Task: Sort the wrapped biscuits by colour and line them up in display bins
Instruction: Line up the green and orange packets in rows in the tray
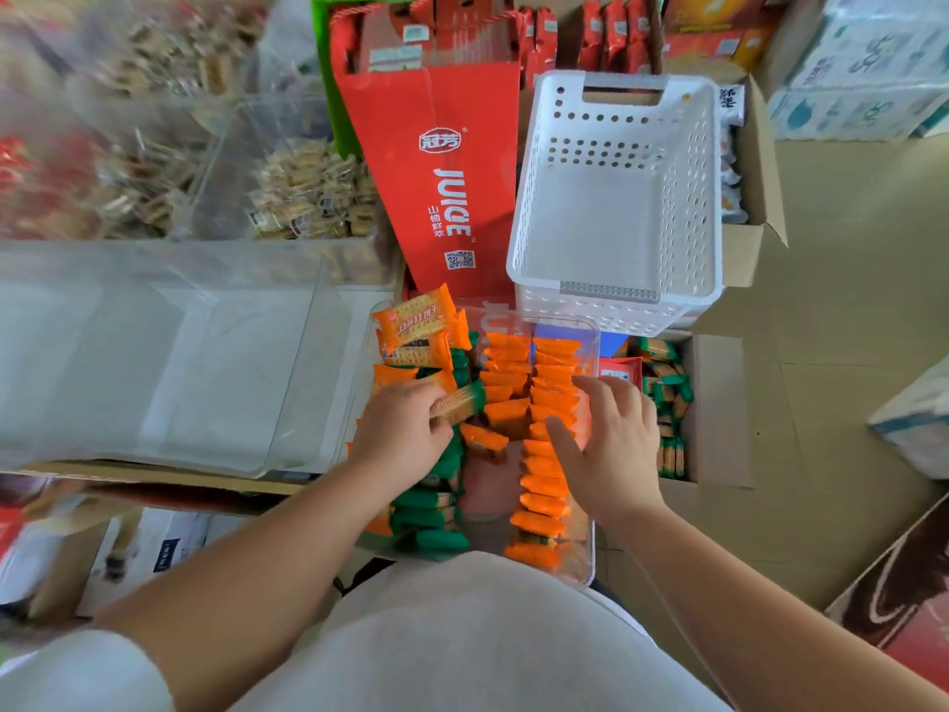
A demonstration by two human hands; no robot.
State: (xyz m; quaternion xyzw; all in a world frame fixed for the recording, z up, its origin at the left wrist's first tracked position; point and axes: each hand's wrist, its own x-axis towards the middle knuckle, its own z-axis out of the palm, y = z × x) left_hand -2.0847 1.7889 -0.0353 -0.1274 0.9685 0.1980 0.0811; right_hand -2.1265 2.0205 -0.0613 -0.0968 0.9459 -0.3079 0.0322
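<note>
Left hand (398,429) grips a green-wrapped biscuit (458,403) above the mixed pile at the clear bin's (590,506) left side. Right hand (613,444), open with fingers spread, rests on orange biscuit rows (544,434) along the right wall. Beyond stands a white basket (616,280).

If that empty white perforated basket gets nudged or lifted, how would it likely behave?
The white basket looks like thin perforated plastic and holds nothing, so it is probably light and slides easily. It sits tilted on cartons rather than flat, so a push might tip it. Its moulded walls probably stay stiff.
</note>
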